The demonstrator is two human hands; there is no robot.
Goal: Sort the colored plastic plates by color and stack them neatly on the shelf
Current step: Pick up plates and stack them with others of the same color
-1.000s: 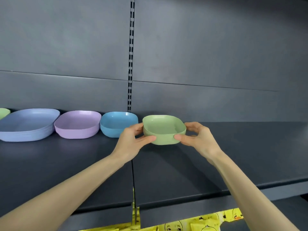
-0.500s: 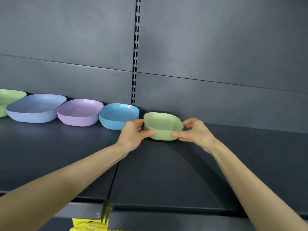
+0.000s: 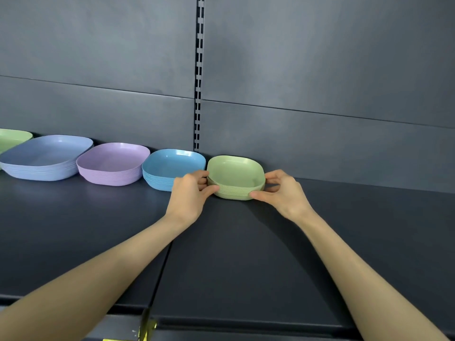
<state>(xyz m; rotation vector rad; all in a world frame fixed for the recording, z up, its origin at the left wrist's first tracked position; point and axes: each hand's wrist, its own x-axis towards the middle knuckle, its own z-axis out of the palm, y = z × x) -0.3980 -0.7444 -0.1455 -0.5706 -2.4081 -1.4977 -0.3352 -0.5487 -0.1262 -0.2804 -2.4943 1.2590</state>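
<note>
Small green plate stack (image 3: 235, 178) sits on the shelf (image 3: 246, 254) against the back panel, at the right end of the row, just beside the blue stack (image 3: 170, 168). Left hand (image 3: 189, 193) and right hand (image 3: 283, 190) pinch its two sides between thumb and fingers. Further left: purple stack (image 3: 113, 163), larger periwinkle stack (image 3: 46, 156), another green stack (image 3: 12, 139) cut off at the frame edge. Judgement: five colour-sorted stacks placed, this one only needs release; no loose plates visible, sorting looks nearly done.
</note>
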